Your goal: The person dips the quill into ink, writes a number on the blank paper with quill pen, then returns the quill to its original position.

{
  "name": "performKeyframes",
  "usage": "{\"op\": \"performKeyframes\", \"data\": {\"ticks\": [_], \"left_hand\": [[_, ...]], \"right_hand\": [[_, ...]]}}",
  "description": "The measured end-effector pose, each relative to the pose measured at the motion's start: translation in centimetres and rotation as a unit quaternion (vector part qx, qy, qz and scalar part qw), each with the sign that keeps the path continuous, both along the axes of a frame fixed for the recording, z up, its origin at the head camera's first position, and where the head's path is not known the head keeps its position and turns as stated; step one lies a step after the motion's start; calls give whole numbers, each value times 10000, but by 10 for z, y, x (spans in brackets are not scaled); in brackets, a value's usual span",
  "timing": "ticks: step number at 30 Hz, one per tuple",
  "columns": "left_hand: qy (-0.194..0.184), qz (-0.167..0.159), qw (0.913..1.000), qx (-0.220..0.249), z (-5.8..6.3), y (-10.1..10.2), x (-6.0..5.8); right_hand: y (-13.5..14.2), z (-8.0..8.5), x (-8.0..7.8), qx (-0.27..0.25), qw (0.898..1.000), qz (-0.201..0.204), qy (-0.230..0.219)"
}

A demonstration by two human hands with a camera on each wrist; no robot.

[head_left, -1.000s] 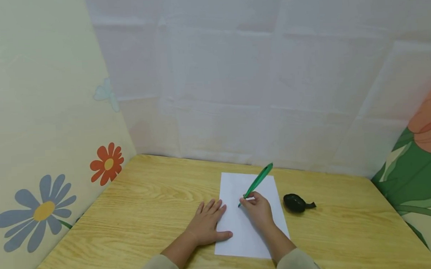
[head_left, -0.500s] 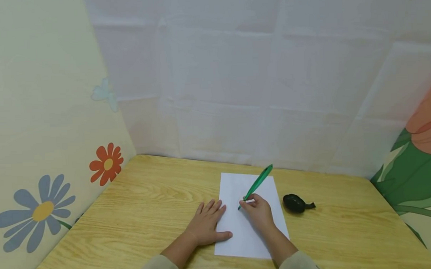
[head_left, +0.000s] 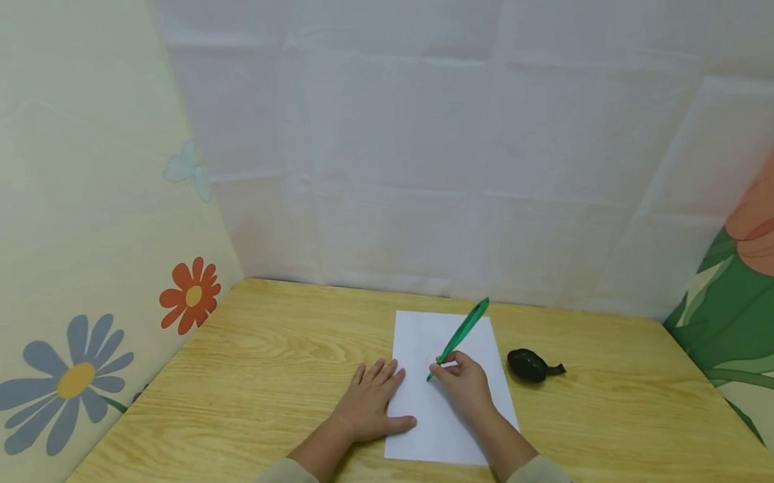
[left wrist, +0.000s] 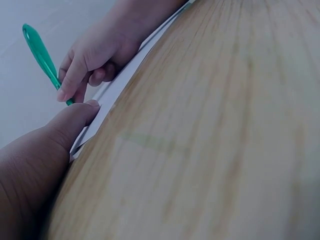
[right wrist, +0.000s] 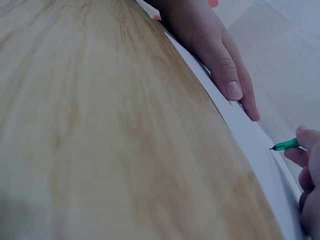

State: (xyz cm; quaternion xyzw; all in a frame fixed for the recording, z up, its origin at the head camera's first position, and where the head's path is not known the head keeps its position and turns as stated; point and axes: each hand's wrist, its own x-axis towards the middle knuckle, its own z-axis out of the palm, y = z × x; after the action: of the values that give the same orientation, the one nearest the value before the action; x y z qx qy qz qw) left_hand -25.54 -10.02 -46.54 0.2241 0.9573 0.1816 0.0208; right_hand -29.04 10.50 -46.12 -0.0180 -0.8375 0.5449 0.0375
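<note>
A white sheet of paper lies on the wooden table in the head view. My left hand rests flat with fingers spread over the sheet's left edge. Over the sheet's middle, my right hand pinches a green pen between thumb and fingers near its tip. The pen leans up and to the right, its wide leaf-like end away from me. In the right wrist view the dark tip of the pen is right at the paper. The left wrist view shows the left thumb close in front of the pen's lower end.
To the right of the paper lies a small black rounded object with a short tail. The wooden table meets a white cloth backdrop behind. Flower-printed panels stand on both sides.
The right hand's pen tip has slid slightly down the paper toward me, the pen's upper end lowering with it. My left hand keeps its place on the sheet.
</note>
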Motion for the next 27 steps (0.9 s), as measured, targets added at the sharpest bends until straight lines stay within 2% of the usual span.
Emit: {"op": "performKeyframes", "data": {"ticks": [12,27], "left_hand": [[23,1,10000,52,1,-1,1],[67,-8,10000,65,2,-1,1]], "right_hand": [[1,0,4,4,9999,108,86],[5,1,10,-36,10000,85,-33]]}}
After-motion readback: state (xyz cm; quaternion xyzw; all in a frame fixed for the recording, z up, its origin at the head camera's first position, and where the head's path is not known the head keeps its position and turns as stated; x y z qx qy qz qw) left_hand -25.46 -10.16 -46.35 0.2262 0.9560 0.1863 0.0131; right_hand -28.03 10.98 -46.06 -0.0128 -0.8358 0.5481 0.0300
